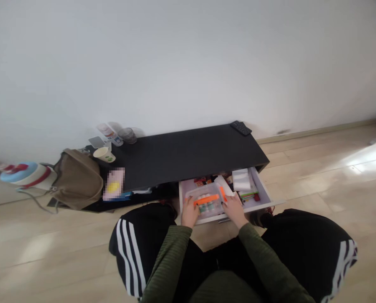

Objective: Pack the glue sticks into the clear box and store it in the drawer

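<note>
A drawer (203,219) is pulled out of the low black cabinet, and both hands are in its front part. Between them lies a clear plastic box (210,209) with an orange strip (206,200) across it and several small pale-topped items showing through. My left hand (190,213) is closed at the box's left edge, thumb beside the strip's end. At the right edge, my right hand (235,210) is closed with its fingertips by a second, shorter orange piece (223,194). The fingers' undersides are hidden.
White packets (241,180) and small colourful items lie deeper in the drawer. On the black cabinet top (181,153) are a keyboard-like black device (241,128), a paper cup (104,154), a glass (128,135) and a spray can (110,134). A brown bag (77,179) stands left.
</note>
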The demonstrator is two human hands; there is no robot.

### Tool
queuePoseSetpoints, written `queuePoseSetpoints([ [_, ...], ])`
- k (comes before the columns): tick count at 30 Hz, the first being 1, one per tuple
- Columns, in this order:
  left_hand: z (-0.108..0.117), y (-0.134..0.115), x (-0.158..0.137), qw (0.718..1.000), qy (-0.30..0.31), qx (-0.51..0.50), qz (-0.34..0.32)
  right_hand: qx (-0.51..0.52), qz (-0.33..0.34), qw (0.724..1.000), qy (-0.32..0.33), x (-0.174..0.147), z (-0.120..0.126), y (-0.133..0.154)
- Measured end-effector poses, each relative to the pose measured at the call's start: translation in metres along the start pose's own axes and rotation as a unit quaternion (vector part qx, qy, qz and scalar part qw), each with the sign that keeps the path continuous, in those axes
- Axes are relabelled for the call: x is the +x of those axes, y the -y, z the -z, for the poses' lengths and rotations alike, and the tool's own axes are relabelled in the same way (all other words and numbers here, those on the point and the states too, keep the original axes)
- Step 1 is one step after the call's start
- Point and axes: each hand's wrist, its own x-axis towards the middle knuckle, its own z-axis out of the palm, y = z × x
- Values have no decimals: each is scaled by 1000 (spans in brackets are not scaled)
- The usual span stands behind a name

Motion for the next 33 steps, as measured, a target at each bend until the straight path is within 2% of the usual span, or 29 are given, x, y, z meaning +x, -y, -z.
queuePoseSetpoints([
  [2, -3, -7, -16, 998, 16, -38, -43, 46, 7, 997, -60, -18, -1, 4],
  [4, -8, -13, -31, 988, 122, -88, -17, 87, -20, 994, -59, -34, -4, 9],
  [6, -13, -19, -42, 964, 245, -103, 8, 101, -37, 994, -30, -44, -7, 14],
  [8, -15, -25, -47, 955, 291, -65, -7, 106, -28, 994, -25, -48, -10, 18],
  [13, -11, -42, -39, 974, 198, 97, -57, 136, 14, 987, -83, -36, -13, 20],
  [18, -13, -51, -22, 979, 128, 153, -44, 166, 68, 976, -125, -18, -18, 19],
  [20, -15, -49, -13, 984, 104, 134, -46, 173, 103, 970, -134, -6, -21, 20],
  [23, -19, -41, 3, 992, 77, 59, -82, 177, 149, 964, -130, 15, -23, 23],
  [26, -25, -28, 18, 993, 51, -13, -105, 175, 154, 965, -121, 40, -23, 28],
  [33, -41, -9, 43, 991, 51, -122, -10, 102, 147, 981, -71, 84, -5, 40],
])
